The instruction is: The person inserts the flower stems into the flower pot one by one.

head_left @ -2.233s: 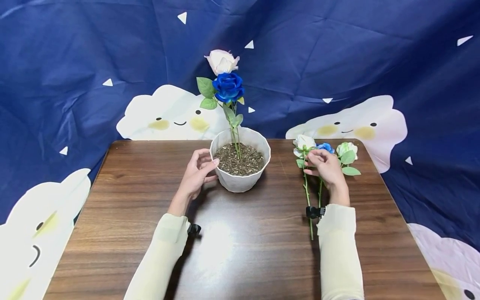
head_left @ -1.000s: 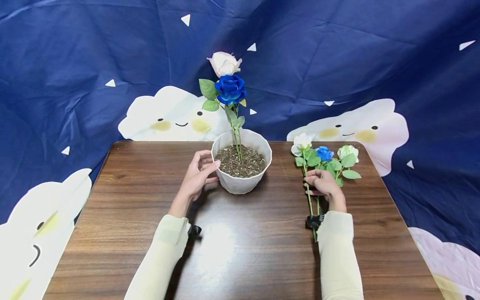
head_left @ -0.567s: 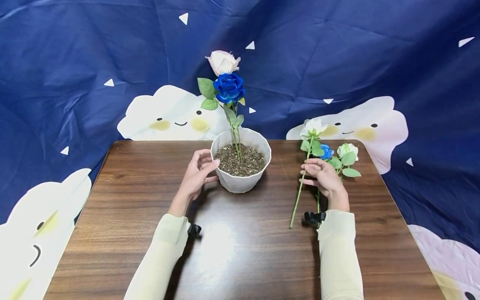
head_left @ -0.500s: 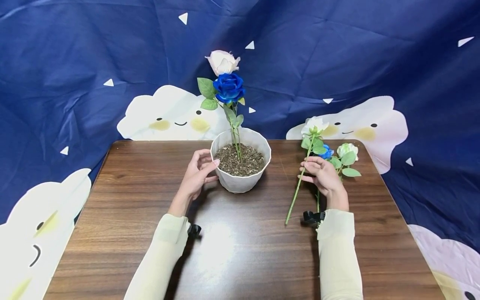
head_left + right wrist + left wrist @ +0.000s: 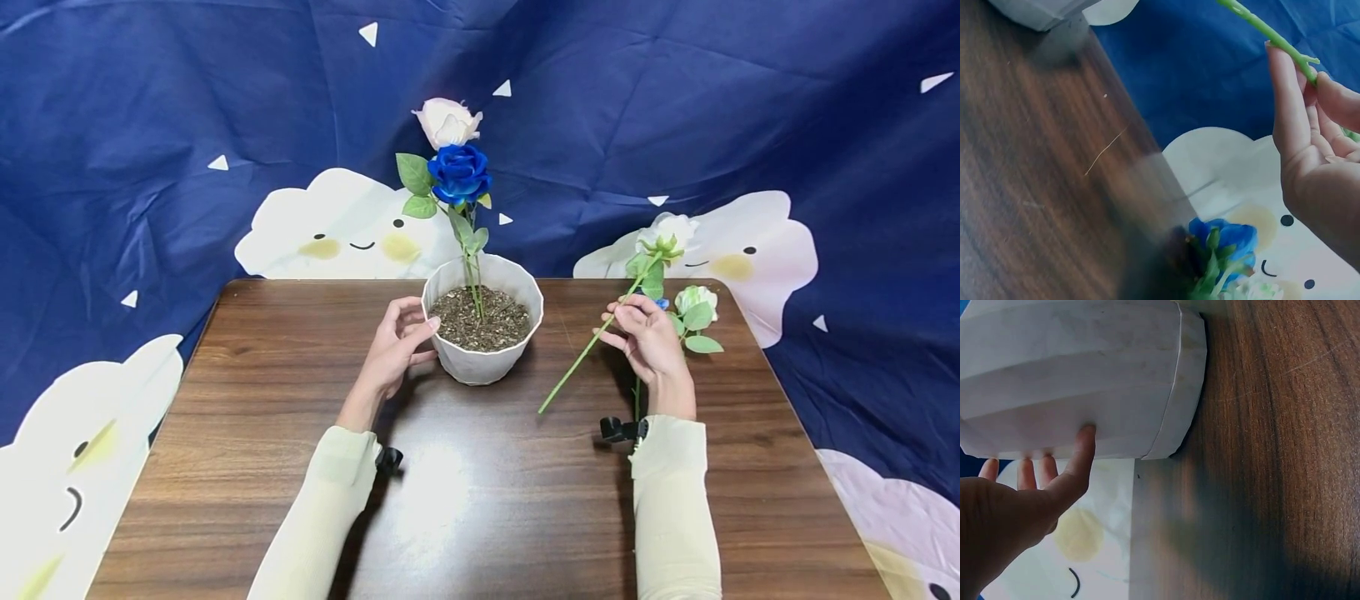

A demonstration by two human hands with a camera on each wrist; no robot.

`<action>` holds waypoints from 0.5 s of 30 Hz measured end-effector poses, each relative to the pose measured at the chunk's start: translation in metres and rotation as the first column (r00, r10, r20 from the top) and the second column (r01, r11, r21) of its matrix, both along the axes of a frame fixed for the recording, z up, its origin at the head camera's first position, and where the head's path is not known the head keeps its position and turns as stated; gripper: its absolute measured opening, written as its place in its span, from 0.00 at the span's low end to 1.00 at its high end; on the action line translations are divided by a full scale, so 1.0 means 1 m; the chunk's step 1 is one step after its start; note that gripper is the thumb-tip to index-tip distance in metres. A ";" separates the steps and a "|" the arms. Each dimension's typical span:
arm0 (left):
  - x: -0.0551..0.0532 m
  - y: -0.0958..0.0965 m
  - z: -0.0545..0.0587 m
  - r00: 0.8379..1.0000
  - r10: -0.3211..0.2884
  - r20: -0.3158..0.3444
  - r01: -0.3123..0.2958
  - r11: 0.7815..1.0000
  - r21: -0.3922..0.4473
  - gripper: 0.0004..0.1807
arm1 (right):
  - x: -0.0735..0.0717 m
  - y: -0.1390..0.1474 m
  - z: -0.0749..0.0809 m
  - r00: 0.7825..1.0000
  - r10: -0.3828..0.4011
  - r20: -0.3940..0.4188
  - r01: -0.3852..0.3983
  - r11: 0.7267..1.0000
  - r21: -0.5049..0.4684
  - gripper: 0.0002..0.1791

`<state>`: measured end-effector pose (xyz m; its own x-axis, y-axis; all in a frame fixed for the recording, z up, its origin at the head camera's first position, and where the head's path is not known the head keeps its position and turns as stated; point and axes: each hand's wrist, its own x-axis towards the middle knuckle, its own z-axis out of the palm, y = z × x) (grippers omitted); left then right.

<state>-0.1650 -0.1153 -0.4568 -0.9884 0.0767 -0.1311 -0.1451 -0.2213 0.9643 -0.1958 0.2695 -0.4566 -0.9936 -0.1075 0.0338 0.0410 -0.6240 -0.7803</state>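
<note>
In the head view my left hand (image 5: 393,346) rests on the left side of a white faceted flower pot (image 5: 483,367). Its fingertips touch the outer wall, as the left wrist view also shows. Dark soil (image 5: 480,321) fills the pot, and a blue rose (image 5: 459,173) and a pale pink rose (image 5: 447,123) stand upright in it. My right hand (image 5: 656,342) pinches the green stem of a white rose (image 5: 667,237) between thumb and fingers. That rose is tilted, its bloom up and to the right, its cut end towards the pot.
On the table (image 5: 300,350) at the right lie a white-green rose (image 5: 697,304) and a second blue rose (image 5: 1229,240), mostly hidden behind my right hand in the head view. A dark blue cloth (image 5: 562,125) with clouds hangs behind the table.
My right hand has taken hold of the white rose and lifted it off the table. The stem's lower end has swung left towards the pot. My left hand stays at the pot.
</note>
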 end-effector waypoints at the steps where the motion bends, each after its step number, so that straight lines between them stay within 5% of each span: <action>1: 0.000 0.000 0.000 1.000 0.000 0.000 0.000 1.000 -0.001 0.27 | 0.000 -0.001 0.002 1.000 -0.003 -0.006 0.003 1.000 -0.005 0.09; 15: 0.000 0.000 -0.001 1.000 0.000 -0.004 0.000 1.000 -0.003 0.27 | -0.003 -0.015 0.032 0.991 -0.083 -0.108 0.075 0.994 -0.076 0.05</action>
<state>-0.1650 -0.1156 -0.4577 -0.9889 0.0764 -0.1278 -0.1416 -0.2182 0.9656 -0.1988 0.2545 -0.4243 -0.9886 -0.0224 0.1491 -0.0948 -0.6760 -0.7308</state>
